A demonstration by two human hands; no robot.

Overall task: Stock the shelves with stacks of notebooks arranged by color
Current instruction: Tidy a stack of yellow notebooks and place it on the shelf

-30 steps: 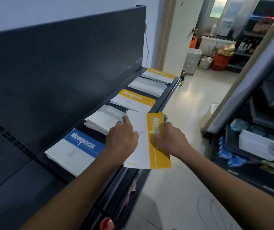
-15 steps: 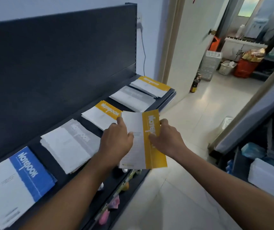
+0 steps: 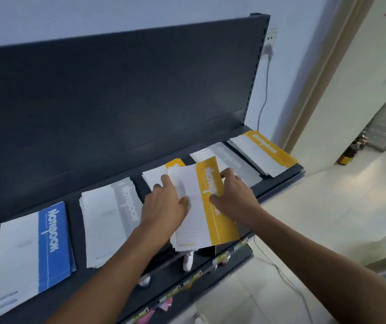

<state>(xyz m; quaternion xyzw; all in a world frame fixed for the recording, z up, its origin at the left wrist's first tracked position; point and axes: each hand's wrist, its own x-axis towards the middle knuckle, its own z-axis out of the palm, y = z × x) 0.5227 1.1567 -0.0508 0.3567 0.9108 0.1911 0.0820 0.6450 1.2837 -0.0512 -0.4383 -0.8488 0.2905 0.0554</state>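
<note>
While both hands [image 3: 164,206] [image 3: 235,198] grip one yellow stack [image 3: 207,206], five stacks [image 3: 110,216] on shelf [image 3: 76,232]

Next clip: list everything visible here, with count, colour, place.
Blue notebooks: one stack, blue-white, shelf's left end.
Grey notebooks: two stacks, grey-white, one beside the blue, another further right.
Shelved yellow notebooks: two stacks, yellow-white, one partly behind the held stack, another at right end.
Held yellow notebooks: one stack, yellow-white, over shelf's middle.
Shelf: one, dark, against wall.
Cable: one, pale, wall right of shelf.
Left hand: grips held stack's left side.
Right hand: grips its right side.
</note>
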